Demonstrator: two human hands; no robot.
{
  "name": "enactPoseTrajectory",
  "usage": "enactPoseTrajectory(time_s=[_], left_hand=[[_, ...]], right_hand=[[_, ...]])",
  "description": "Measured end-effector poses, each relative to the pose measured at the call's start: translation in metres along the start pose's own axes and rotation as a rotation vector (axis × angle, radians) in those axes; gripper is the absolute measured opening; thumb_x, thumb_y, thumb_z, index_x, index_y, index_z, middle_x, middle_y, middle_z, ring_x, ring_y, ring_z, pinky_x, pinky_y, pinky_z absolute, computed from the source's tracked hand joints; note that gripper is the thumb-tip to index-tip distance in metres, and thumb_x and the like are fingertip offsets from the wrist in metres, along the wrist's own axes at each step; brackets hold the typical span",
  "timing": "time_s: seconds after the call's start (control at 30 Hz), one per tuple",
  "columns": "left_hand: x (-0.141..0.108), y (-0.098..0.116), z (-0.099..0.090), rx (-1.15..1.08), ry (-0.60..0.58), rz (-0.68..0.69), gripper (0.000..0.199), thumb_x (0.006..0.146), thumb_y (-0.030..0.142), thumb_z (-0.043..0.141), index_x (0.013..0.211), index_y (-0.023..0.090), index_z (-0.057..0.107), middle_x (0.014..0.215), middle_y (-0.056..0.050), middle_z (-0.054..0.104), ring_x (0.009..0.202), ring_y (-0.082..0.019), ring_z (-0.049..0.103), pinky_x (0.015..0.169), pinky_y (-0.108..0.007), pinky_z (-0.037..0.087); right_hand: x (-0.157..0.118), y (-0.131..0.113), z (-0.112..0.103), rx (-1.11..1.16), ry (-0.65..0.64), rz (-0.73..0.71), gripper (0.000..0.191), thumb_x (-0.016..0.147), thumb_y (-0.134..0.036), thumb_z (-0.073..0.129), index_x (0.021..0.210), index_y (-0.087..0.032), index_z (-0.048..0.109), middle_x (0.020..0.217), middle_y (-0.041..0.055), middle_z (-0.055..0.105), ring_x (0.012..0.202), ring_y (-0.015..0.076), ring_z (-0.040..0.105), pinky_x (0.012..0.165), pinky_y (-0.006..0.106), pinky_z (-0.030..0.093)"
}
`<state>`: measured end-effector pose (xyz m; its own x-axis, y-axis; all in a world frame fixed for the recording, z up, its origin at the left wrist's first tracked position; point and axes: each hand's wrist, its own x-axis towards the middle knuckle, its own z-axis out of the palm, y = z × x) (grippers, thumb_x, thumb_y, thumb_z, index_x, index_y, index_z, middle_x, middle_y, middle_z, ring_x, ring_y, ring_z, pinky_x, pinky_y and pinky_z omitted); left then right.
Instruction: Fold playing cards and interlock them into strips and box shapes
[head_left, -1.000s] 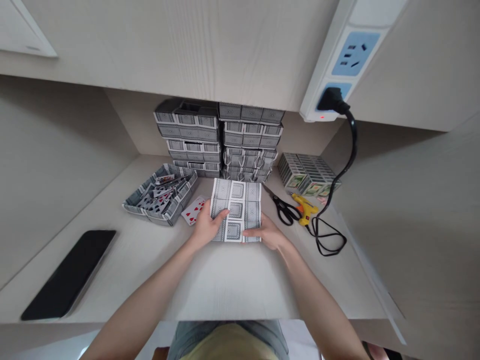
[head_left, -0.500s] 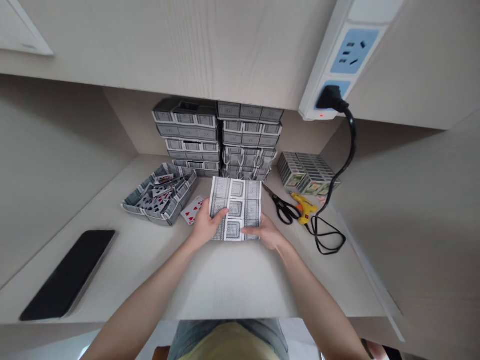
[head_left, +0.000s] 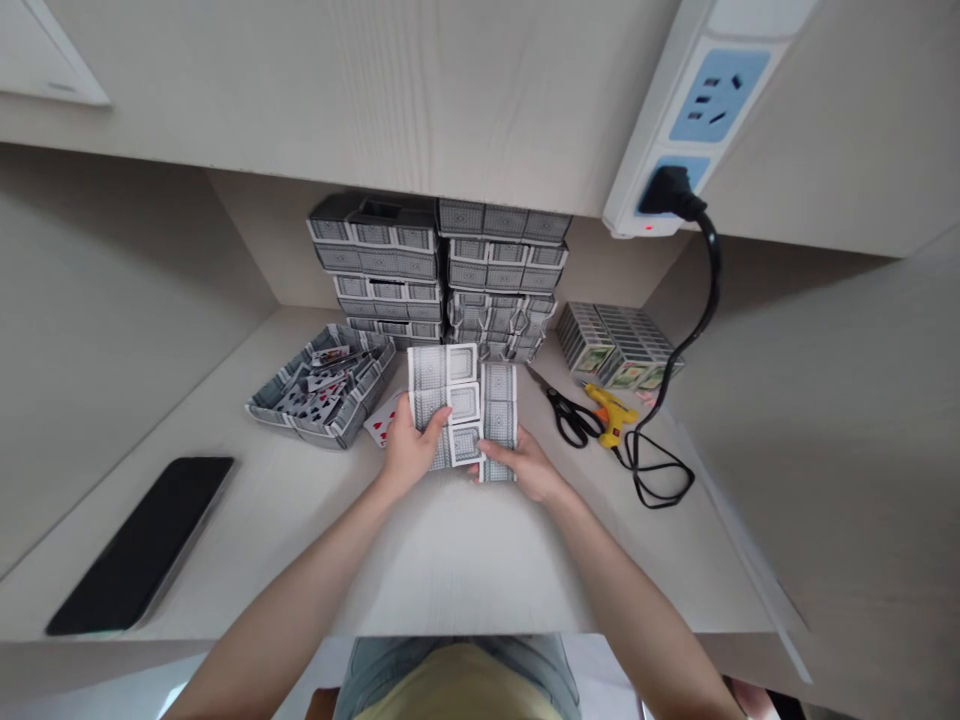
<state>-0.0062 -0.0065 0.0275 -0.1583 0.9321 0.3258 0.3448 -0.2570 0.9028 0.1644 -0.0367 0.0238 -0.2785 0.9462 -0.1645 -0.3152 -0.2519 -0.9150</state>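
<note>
The left hand (head_left: 409,445) grips a panel (head_left: 429,368) — grey-patterned, three white-framed cards (head_left: 463,403) down its right side; the right hand (head_left: 531,466) pinches a grey strip (head_left: 499,400) just beside it — both above mid-desk (head_left: 465,560).

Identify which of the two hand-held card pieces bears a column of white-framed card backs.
The piece in the left hand: three white-framed backs run down its right side, whereas the strip in the right hand shows no such column.
</note>
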Motion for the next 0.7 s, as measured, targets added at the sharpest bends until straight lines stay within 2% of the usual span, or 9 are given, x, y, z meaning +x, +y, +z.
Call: enactPoseTrajectory(time_s=[0.1,0.2,0.43,0.53,0.7], left_hand=[[0.002,-0.001,-0.001,-0.002,0.067,-0.024,0.034,0.073,0.038,0.058,0.098,0.019,0.046,0.097,-0.006,0.063,0.089,-0.02,0.06,0.078,-0.034,0.047],[0.002,-0.001,0.0,-0.012,0.076,-0.035,0.033,0.073,0.037,0.058,0.098,0.019,0.046,0.098,-0.006,0.062,0.09,-0.02,0.06,0.078,-0.034,0.047],[-0.002,-0.001,0.004,-0.059,0.042,-0.04,0.035,0.073,0.036,0.058,0.101,0.019,0.045,0.103,-0.007,0.061,0.095,-0.02,0.058,0.084,-0.035,0.045],[-0.005,0.0,0.008,-0.089,0.0,-0.045,0.035,0.073,0.035,0.058,0.101,0.018,0.046,0.102,-0.007,0.061,0.095,-0.02,0.058,0.085,-0.036,0.045],[-0.008,0.001,0.013,-0.173,-0.07,-0.067,0.037,0.074,0.034,0.058,0.104,0.018,0.045,0.105,-0.008,0.06,0.098,-0.02,0.057,0.088,-0.038,0.044]], right_hand=[[0.003,0.001,-0.004,0.021,0.1,-0.046,0.04,0.065,-0.04,0.069,0.094,-0.017,0.055,0.073,0.004,0.068,0.056,0.0202,0.064,0.055,0.036,0.054],[0.006,0.005,-0.008,0.015,0.125,-0.054,0.037,0.066,-0.042,0.068,0.092,-0.018,0.056,0.067,0.0028,0.068,0.058,0.0217,0.065,0.058,0.038,0.053],[0.009,0.009,-0.008,-0.042,0.229,-0.178,0.047,0.062,-0.039,0.071,0.103,-0.017,0.059,0.101,0.0065,0.067,0.094,0.0232,0.061,0.086,0.039,0.046],[0.01,0.011,-0.007,-0.022,0.239,-0.218,0.048,0.064,-0.038,0.07,0.107,-0.019,0.058,0.106,0.0065,0.065,0.098,0.0231,0.06,0.09,0.04,0.044],[0.013,0.013,-0.008,0.013,0.361,-0.267,0.044,0.07,-0.042,0.065,0.106,-0.019,0.057,0.111,0.007,0.063,0.103,0.0231,0.057,0.094,0.04,0.041]])
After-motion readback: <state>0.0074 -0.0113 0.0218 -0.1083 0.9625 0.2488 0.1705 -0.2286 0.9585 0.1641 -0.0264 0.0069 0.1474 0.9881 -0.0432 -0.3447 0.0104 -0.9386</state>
